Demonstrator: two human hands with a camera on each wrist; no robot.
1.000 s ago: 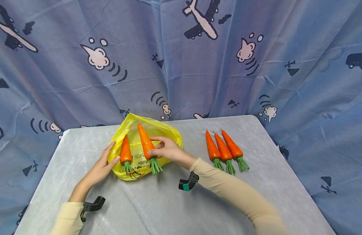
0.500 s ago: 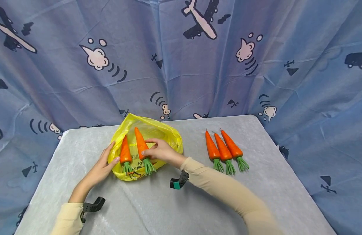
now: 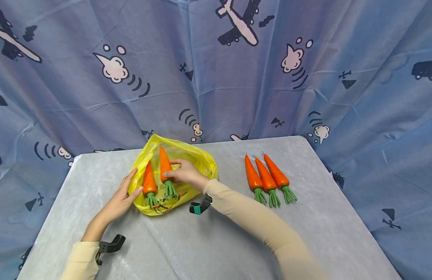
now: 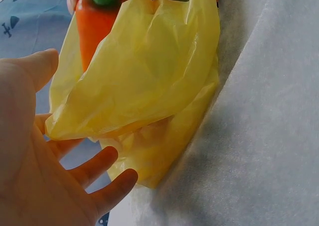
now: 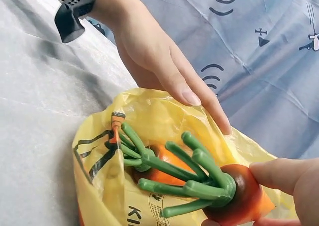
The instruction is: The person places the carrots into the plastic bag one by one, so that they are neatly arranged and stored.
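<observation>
In the head view a yellow plastic bag (image 3: 203, 161) lies on the table with its mouth spread wide. My right hand (image 3: 186, 173) pinches an orange carrot (image 3: 165, 165) with green stalks over the bag's opening, tip away from me. Beside it, a second carrot (image 3: 149, 182) rests inside the bag. My left hand (image 3: 121, 200) is at the bag's left rim. The left wrist view shows its fingers (image 4: 94, 168) spread and fairly straight along the outside of the bag, with the thumb apart. Thumb and fingers of the right hand (image 5: 294, 181) hold the carrot just below its stalks.
Three more carrots lie side by side on the right of the table: a left one (image 3: 253, 177), a middle one (image 3: 266, 179) and a right one (image 3: 277, 173). A blue printed curtain (image 3: 216, 77) hangs behind the grey-covered table (image 3: 188, 249).
My right hand has moved left with its carrot, bringing it closer to the carrot in the bag, with its stalks now within the bag's mouth. The left hand has stayed at the rim.
</observation>
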